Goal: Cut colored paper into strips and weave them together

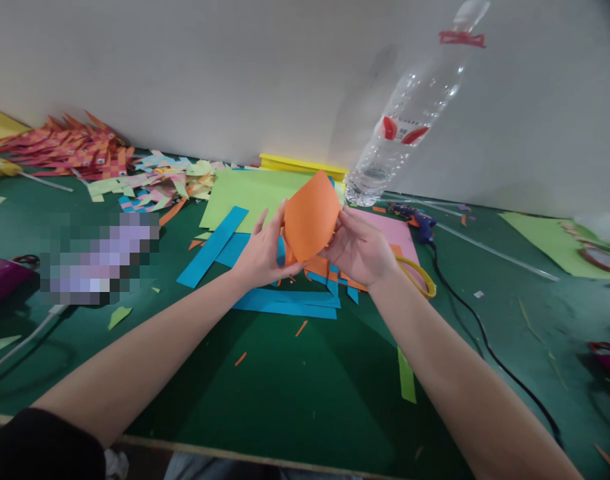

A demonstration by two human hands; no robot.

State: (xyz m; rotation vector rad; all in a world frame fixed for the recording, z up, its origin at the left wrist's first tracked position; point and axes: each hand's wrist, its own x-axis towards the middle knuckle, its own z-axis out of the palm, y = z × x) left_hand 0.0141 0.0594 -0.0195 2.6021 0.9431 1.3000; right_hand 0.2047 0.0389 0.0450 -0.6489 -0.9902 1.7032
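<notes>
An orange paper piece (312,217) with a pointed top and bottom is held up between both hands above the green table. My left hand (267,250) grips its left edge, thumb low and fingers partly behind it. On the right edge, the thumb and fingers of my right hand (359,247) pinch the paper. A bit of blue paper (281,252) shows behind the orange piece near my left fingers. Below the hands lie blue paper strips (289,303) and orange scraps (319,267). Scissors with yellow handles (425,283) rest beside my right wrist.
A plastic bottle (405,127) stands at the back right, near a blue glue gun (422,223) with a black cord. Light green paper (229,193) lies behind the hands. Woven red-orange paper shapes (79,150) and scraps pile at back left. A blurred-out device (105,260) sits left.
</notes>
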